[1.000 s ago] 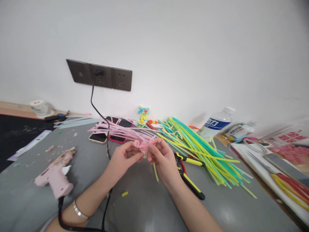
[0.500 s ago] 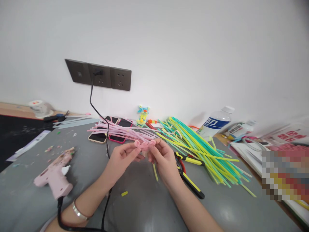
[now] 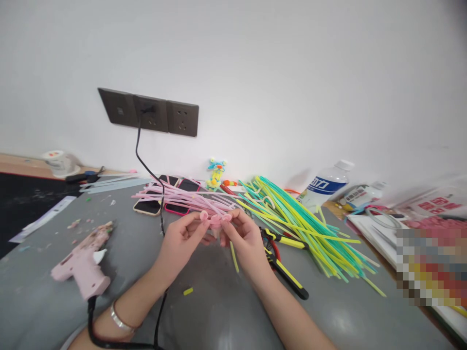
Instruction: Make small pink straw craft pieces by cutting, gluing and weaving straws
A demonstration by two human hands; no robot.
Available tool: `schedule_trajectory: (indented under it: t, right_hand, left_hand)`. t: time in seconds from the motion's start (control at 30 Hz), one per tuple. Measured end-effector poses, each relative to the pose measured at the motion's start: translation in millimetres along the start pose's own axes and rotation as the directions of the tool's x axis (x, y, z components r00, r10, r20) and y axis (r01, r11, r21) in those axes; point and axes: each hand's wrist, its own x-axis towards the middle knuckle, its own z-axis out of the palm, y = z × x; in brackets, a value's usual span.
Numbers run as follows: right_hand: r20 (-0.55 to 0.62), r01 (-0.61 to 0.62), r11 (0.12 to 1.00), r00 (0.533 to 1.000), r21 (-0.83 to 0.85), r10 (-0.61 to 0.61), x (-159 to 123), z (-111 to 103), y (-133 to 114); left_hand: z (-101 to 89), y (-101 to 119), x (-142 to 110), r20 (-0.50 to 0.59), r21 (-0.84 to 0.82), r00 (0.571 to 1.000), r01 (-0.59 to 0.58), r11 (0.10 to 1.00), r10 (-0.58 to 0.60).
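Between my hands is a small pink piece of bent pipe cleaner [image 3: 216,222] with curled ends, held up above the table. My left hand [image 3: 184,243] pinches its left end between thumb and fingertips. On the right end, my right hand [image 3: 246,240] grips it the same way. Pink pipe cleaners [image 3: 182,196] lie in a bundle just behind my hands. Close to my right wrist rest pliers [image 3: 286,272] with yellow and black handles. A pink glue gun [image 3: 83,267] lies on its side left of my left forearm.
Yellow and green pipe cleaners [image 3: 302,223] spread across the right. A small figure [image 3: 216,175], a water bottle [image 3: 326,184] and phones [image 3: 148,206] stand or lie toward the wall. The black cord [image 3: 136,146] runs from the wall socket [image 3: 182,119] down past my left arm.
The pink piece has tilted slightly and its middle shows a little more between my fingers. Both hands have shifted a touch to the left; the grip stays.
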Motion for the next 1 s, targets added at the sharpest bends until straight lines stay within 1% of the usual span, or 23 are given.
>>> schedule_trajectory:
  t: [0.27, 0.53, 0.73, 0.87, 1.0]
  right_hand:
    - [0.01, 0.003, 1.0, 1.0, -0.012, -0.003, -0.8, -0.3, -1.0]
    - [0.046, 0.052, 0.999, 0.998, -0.015, -0.051, -1.5, -0.4, -0.6]
    - [0.065, 0.067, 0.998, 0.996, -0.02, -0.066, -0.9, -1.7, -0.3]
    - [0.085, 0.062, 0.998, 0.995, -0.025, -0.06, -0.7, -2.8, -0.8]
    - [0.109, 0.059, 0.998, 0.992, -0.019, -0.057, -0.4, -3.4, 0.4]
  left_hand:
    - [-0.4, 0.4, -1.6, 0.009, 0.024, 1.0, -0.014, 1.0, 0.014]
    - [0.1, 0.6, -1.6, -0.017, 0.072, 0.996, -0.084, 0.994, 0.085]
    - [-2.6, -2.6, -1.7, 0.028, 0.032, 0.999, -0.039, 0.999, 0.038]
    - [-3.7, -2.0, -1.8, 0.048, 0.071, 0.997, -0.069, 0.995, 0.066]
    - [-5.3, -2.4, -1.8, 0.056, 0.159, 0.992, -0.117, 0.98, 0.109]
